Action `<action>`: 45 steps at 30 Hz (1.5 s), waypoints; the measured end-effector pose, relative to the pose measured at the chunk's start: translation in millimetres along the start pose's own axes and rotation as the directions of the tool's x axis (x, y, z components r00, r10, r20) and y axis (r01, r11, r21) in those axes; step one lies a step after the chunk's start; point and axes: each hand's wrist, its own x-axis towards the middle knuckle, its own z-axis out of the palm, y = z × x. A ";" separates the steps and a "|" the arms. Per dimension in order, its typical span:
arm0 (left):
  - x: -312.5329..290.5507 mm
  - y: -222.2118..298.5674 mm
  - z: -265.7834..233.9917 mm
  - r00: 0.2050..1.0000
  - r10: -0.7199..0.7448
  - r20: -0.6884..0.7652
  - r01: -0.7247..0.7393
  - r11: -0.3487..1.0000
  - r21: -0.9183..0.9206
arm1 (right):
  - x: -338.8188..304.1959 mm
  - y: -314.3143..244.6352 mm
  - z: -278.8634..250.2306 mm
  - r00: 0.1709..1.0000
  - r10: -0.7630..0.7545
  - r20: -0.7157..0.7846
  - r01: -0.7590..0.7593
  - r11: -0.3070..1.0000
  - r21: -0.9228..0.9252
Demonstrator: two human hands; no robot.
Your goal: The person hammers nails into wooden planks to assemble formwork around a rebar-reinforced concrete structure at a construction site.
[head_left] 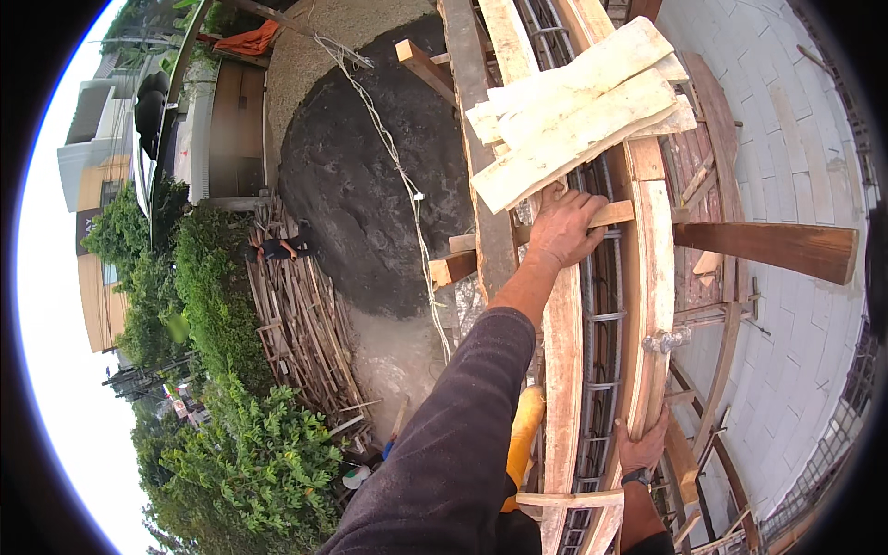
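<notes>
My left hand [566, 225], in a dark sleeve, has its fingers curled over a short wooden crosspiece [612, 215] that spans the formwork. Just beyond it, a loose stack of pale wooden boards [583, 111] lies across the top. Lower right, my right hand [643, 442], with a watch at the wrist, closes around the handle of a hammer [666, 340]. The hammer's metal head points away from me, beside the formwork's right board [655, 250]. Steel reinforcing bars with stirrups [606, 356] run between the right board and the left board [561, 361].
A timber [768, 248] juts out to the right over a grey block surface [786, 166]. Far below on the left are a dark mound [370, 176], a white cable [393, 153], piled planks [301, 324] and a person [277, 248]. A yellow-orange object [524, 435] is beside my left arm.
</notes>
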 end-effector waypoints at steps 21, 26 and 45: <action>-4.6 -3.1 9.1 0.999 0.042 -0.024 -0.040 0.998 0.054 | 13.8 1.1 -28.7 0.947 -0.023 0.321 0.017 1.000 0.021; -7.1 -6.0 1.4 0.999 0.028 -0.033 -0.026 0.998 0.048 | 13.0 -1.5 -25.0 0.943 0.009 0.331 -0.004 1.000 -0.015; -0.5 -11.9 2.1 0.993 -0.047 0.109 0.053 0.997 -0.059 | 5.6 -20.2 -15.4 0.968 0.141 0.206 -0.120 0.987 -0.109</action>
